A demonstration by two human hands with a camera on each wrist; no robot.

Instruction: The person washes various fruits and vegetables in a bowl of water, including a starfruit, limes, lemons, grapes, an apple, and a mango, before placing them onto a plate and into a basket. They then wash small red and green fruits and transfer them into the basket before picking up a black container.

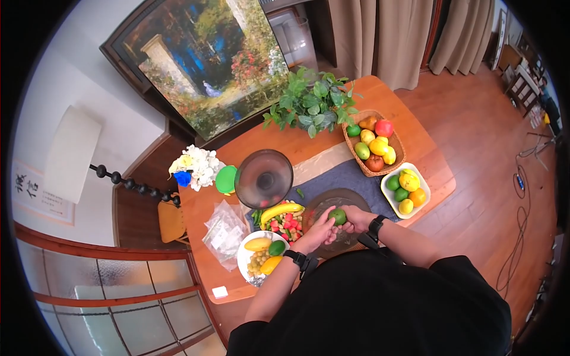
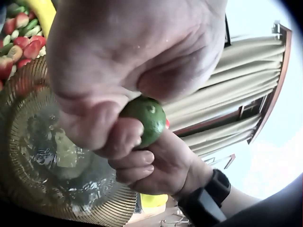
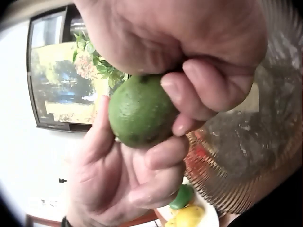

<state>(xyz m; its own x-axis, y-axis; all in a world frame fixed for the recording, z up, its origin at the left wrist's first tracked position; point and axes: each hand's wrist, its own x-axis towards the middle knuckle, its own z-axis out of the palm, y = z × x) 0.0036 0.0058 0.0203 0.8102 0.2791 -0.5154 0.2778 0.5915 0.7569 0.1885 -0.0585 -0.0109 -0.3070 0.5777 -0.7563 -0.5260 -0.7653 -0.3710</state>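
My left hand (image 1: pixel 318 233) and right hand (image 1: pixel 357 219) meet around one round green lime (image 1: pixel 338 216). In the right wrist view the lime (image 3: pixel 142 111) lies between the left hand's thumb and fingers, while the right hand's curled fingers press around its other side. From the left wrist camera, much of the lime (image 2: pixel 150 120) is hidden behind the left fingers. Below both hands stands a ribbed glass bowl (image 2: pixel 28 101) holding water. Left of it lie a yellow banana (image 1: pixel 281 212) and a pile of small red, green and pale pieces (image 1: pixel 286 225).
A white plate (image 1: pixel 242 261) of fruit is near the left arm, beside a clear plastic bag (image 1: pixel 224 237). A dark glass bowl (image 1: pixel 264 178) stands farther back. To the right are a wicker basket (image 1: pixel 373 171) of fruit and a white dish (image 1: pixel 421 212) with limes and yellow fruit.
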